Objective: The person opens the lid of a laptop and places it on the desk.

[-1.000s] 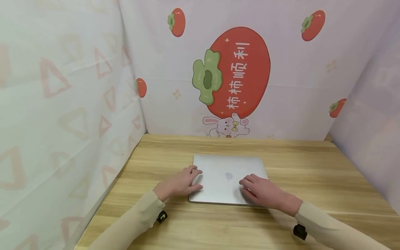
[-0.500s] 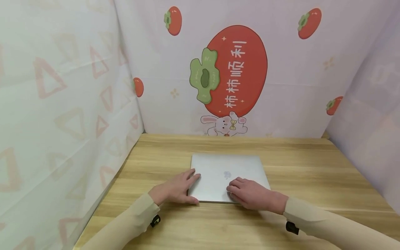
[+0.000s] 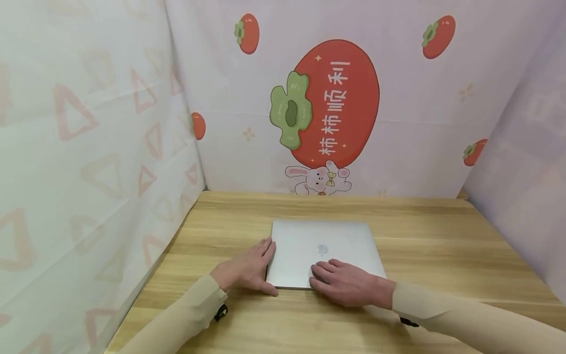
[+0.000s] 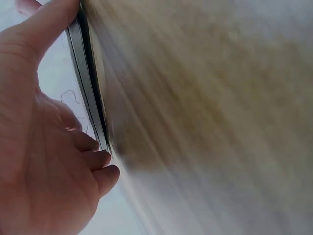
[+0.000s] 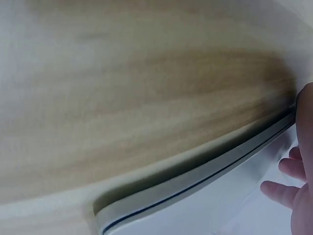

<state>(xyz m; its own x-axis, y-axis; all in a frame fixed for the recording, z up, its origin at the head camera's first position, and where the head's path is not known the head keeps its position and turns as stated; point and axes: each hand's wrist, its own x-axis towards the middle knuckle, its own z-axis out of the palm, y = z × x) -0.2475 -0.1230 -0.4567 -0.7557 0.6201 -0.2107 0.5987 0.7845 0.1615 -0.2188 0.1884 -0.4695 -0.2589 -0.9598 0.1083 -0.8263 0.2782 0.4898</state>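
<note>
A closed silver laptop (image 3: 305, 243) with an apple logo lies flat on the wooden table. My left hand (image 3: 249, 268) rests along its left edge, fingers straight and thumb near the front left corner. In the left wrist view, the left fingertips (image 4: 106, 171) touch the laptop's side edge (image 4: 87, 81). My right hand (image 3: 345, 282) lies over the front edge, its fingers on the lid near the middle. In the right wrist view a thin dark seam runs along the laptop's front edge (image 5: 195, 181); part of the right hand is cut off there.
The wooden table (image 3: 442, 250) extends around the laptop on all sides. A patterned cloth (image 3: 230, 147) with persimmons and a rabbit hangs behind it, and another cloth (image 3: 110, 147) hangs on the left. Each sleeve carries a small black wrist device (image 3: 221, 311).
My right hand has slid left along the laptop's front edge. My left hand has drawn back from the lid to the left edge. The laptop stays closed and in place.
</note>
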